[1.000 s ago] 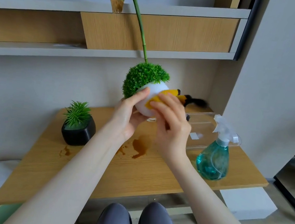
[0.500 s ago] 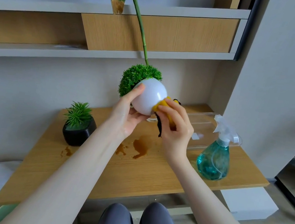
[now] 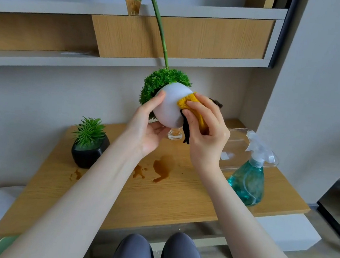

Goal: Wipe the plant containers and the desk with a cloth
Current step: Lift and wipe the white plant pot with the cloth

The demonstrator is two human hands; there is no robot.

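White round pot [image 3: 170, 107] held tipped in the air above the desk [image 3: 157, 193], its green foliage facing away. Left hand [image 3: 146, 130] cups the pot from below, thumb up its side. Right hand [image 3: 204, 130], just right of the pot, pinches a yellow cloth [image 3: 190, 105] against its wall. Brown spills [image 3: 161, 168] lie on the desk beneath the pot.

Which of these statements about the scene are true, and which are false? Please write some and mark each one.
1. The left hand holds the white pot above the desk. True.
2. The right hand presses a blue cloth on the pot. False: the cloth is yellow and black.
3. The black pot stands on the desk. True.
4. The spray bottle lies on its side. False: it stands upright.
5. The desk is dry. False: brown spills are on it.
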